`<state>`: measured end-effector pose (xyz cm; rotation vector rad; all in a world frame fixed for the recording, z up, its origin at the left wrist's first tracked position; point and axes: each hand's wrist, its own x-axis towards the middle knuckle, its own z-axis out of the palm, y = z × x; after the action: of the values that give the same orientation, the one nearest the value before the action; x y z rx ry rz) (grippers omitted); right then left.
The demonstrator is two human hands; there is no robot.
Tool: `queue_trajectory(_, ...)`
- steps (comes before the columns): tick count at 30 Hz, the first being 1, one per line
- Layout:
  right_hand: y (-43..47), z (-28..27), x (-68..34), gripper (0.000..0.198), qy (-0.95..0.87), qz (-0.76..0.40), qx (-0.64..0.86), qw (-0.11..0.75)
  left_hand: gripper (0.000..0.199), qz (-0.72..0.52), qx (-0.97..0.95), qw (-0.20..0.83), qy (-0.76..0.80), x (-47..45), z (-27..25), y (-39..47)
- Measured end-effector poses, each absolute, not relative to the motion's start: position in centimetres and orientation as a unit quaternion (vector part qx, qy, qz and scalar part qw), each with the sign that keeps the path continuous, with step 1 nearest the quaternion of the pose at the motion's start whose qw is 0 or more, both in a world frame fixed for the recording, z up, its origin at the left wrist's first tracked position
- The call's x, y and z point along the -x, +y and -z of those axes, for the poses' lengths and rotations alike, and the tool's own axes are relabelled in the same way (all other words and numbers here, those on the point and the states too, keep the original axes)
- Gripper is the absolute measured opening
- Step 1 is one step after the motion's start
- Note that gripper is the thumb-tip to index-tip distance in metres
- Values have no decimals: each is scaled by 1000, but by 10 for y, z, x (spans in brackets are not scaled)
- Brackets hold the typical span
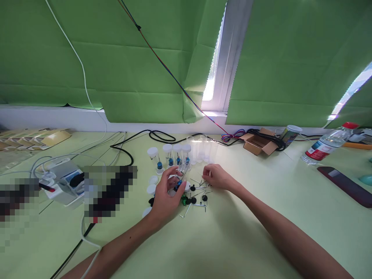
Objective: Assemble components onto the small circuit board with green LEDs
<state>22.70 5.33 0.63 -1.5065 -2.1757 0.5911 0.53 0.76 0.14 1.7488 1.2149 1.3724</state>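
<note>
At table centre, near edge first: left hand [165, 195] curled round a clear tube [181, 174] w/ a blue piece low inside, tilted, mouth toward 1 o'clock. At 3 o'clock of it, right hand [216, 176] nearly closed, fingertips pinching at the thin metal pins [200, 186]; can't tell if one is gripped. Black knobs [193, 200] and a green one [183, 199] lie at 6 o'clock, between both hands. White caps [151, 189] at 9 o'clock. Further back, at 12, a row of capped tubes [170, 155], then empty ones [200, 149].

Step, prob.: filling a tube. Next move needs a fine pinch and steady aim at the tube's narrow mouth.
</note>
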Motion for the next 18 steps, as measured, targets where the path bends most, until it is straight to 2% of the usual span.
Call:
queue_trajectory(8, 46, -10, -220, 3, -788, -192, 541, 222, 43, -519, -655, 298, 461, -6, -2, 7)
queue_trajectory(18, 40, -3, -209, 10, -806, -213, 506, 222, 43, -520, -662, 292, 455, -5, -1, 9)
